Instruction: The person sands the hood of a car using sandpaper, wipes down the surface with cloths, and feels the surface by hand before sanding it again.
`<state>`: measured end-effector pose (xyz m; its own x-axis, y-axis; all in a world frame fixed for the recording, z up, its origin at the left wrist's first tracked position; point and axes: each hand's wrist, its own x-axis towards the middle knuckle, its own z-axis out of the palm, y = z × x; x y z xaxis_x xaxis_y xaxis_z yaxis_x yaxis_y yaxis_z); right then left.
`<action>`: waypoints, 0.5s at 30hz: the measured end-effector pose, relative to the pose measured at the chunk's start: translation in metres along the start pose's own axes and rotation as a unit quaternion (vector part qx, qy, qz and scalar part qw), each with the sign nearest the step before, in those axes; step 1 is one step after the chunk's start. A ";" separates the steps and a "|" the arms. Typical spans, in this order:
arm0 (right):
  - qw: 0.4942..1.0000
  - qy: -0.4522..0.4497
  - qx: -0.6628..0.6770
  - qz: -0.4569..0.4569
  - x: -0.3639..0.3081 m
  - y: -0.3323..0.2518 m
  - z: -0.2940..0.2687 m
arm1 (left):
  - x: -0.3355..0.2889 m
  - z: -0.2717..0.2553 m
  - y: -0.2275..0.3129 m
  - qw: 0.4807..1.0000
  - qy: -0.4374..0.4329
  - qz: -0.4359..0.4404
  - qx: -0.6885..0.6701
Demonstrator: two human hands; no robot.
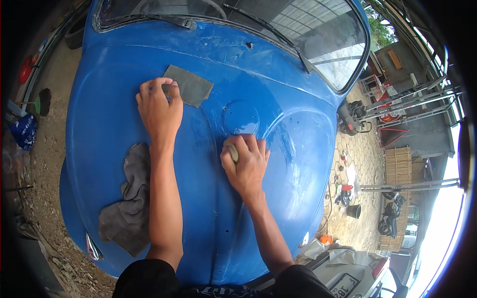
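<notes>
My left hand (160,110) is over the left half of a blue car hood (107,134). Its thumb and curled fingers pinch the left edge of a grey-green sheet that looks like sandpaper (193,88), lying against the paint. Closer to me, my right hand (247,161) is closed around a pale, rounded block (232,153), pressed to the hood just below a round raised spot. Most of that block is hidden by the fingers. A crumpled dark grey cloth (130,208) lies on the hood, partly behind my left forearm.
The windshield (318,35) and wipers (268,27) rise beyond the hood. Wet streaks show right of centre. To the right, a black bucket (354,211) and a compressor-like machine (352,118) stand on paving. Another vehicle (355,278) is close at lower right.
</notes>
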<state>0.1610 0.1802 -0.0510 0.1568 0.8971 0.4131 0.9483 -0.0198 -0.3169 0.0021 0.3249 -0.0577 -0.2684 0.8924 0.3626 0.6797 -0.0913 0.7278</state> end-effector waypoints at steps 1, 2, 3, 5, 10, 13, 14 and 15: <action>1.000 -0.001 0.001 -0.001 -0.022 -0.004 -0.003 | 0.000 -0.002 0.001 1.000 0.002 0.001 0.002; 1.000 0.017 0.001 0.002 -0.041 -0.006 -0.004 | 0.000 -0.001 0.000 1.000 0.002 0.001 0.002; 0.999 0.038 -0.002 0.007 -0.047 -0.011 -0.007 | 0.000 0.000 0.000 1.000 0.000 0.002 -0.002; 0.999 0.042 -0.018 -0.007 -0.028 -0.012 -0.001 | 0.000 0.000 -0.004 1.000 0.005 0.003 -0.002; 0.997 0.047 -0.068 -0.012 0.101 -0.006 0.037 | 0.001 -0.001 -0.005 1.000 0.004 0.001 0.008; 0.989 0.119 -0.085 0.000 0.175 0.014 0.058 | -0.001 0.005 0.006 1.000 -0.004 0.010 0.011; 0.989 0.120 -0.088 0.011 0.183 0.018 0.059 | 0.000 0.008 0.008 1.000 -0.006 0.011 0.019; 0.989 0.116 -0.084 0.021 0.186 0.018 0.064 | 0.001 0.009 0.005 1.000 -0.005 0.012 0.024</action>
<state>0.1893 0.3751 -0.0338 0.2374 0.7684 0.5943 0.9690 -0.1448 -0.2000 0.0115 0.3299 -0.0591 -0.2460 0.8944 0.3735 0.7171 -0.0914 0.6910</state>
